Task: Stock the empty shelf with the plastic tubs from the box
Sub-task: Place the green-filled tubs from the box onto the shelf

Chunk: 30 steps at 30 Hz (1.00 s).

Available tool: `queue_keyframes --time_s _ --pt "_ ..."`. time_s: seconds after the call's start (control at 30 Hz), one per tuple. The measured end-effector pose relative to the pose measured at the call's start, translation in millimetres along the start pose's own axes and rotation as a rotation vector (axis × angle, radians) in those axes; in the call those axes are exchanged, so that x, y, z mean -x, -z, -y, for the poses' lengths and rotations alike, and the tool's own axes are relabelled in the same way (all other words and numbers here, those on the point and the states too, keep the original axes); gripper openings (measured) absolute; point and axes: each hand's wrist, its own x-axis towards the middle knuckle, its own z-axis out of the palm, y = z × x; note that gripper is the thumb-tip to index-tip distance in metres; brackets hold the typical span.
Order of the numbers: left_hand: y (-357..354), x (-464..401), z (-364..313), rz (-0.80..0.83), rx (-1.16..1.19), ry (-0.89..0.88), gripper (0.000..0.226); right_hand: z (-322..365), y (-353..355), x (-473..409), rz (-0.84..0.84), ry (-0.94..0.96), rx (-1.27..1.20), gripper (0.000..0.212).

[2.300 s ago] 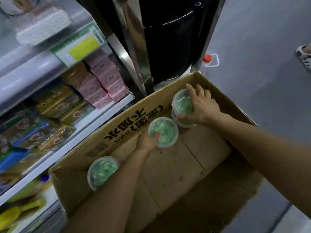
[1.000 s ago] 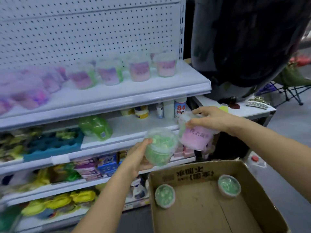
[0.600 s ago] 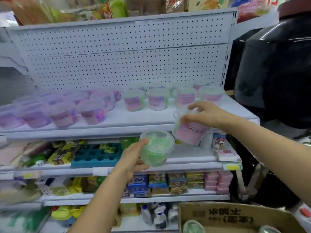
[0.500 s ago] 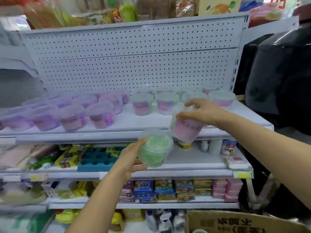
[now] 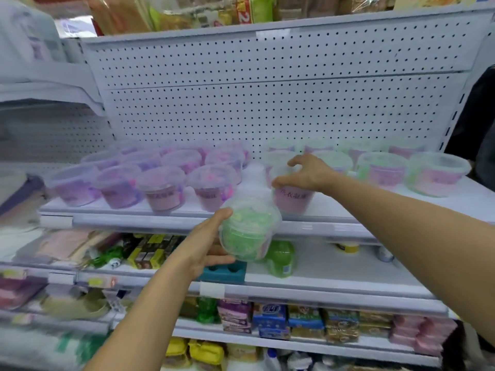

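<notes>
My left hand (image 5: pixel 206 243) grips a clear plastic tub with green contents (image 5: pixel 249 231), tilted, just below the front edge of the white shelf (image 5: pixel 334 210). My right hand (image 5: pixel 305 174) holds the lid of a tub with a pink label (image 5: pixel 293 199), which stands on the shelf near its front edge. Several purple-filled tubs (image 5: pixel 163 191) fill the shelf's left half. Several green-and-pink tubs (image 5: pixel 383 171) line its right half. The box is out of view.
A white pegboard back panel (image 5: pixel 267 97) rises behind the tubs. Lower shelves hold a teal tray (image 5: pixel 223 271), a green bottle (image 5: pixel 281 259) and packs of soap (image 5: pixel 270 317). A gap of bare shelf (image 5: pixel 251 183) lies between the purple and green groups.
Both hands rose from the box to the shelf, each carrying a tub. The right tub now stands on the shelf; the left tub has come up to the shelf's front edge.
</notes>
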Motion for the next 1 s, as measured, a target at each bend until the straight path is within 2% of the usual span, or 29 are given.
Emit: queue_keyframes --time_s 0.07,0.2,0.3,0.4,0.5,0.57,0.63,0.77,0.93,1.0 --pt "9 -3 -4 -0.001 0.022 -0.002 0.024 4 -9 -6 0.003 0.001 0.039 0.091" --pt "19 -7 -8 0.010 0.066 0.001 0.045 9 -22 -14 -0.006 0.031 0.132 0.093" --pt "23 -9 -11 0.025 0.089 0.012 0.050 9 -27 -16 -0.001 0.045 0.188 0.090" --pt "27 -12 -14 0.051 0.083 0.014 0.049 6 -22 -7 -0.067 0.102 0.238 0.080" --pt "28 -18 -19 0.064 0.094 0.003 0.052 1 -11 21 -0.177 0.316 -0.019 0.053" --pt "23 -24 -22 0.101 0.104 -0.003 0.052 1 -2 42 -0.104 0.365 -0.251 0.041" --pt "13 -30 -27 0.158 0.094 -0.005 0.046 -3 7 57 0.018 0.364 -0.374 0.035" --pt "-11 -38 -40 0.286 0.069 0.012 0.046 -19 27 79 0.078 0.531 -0.174 0.054" --pt "-43 -34 -54 0.382 0.006 0.036 0.044 -26 51 97 -0.011 0.551 -0.183 0.033" --pt "-55 -32 -55 0.388 -0.005 0.021 0.051 -32 57 101 -0.069 0.548 -0.190 0.026"
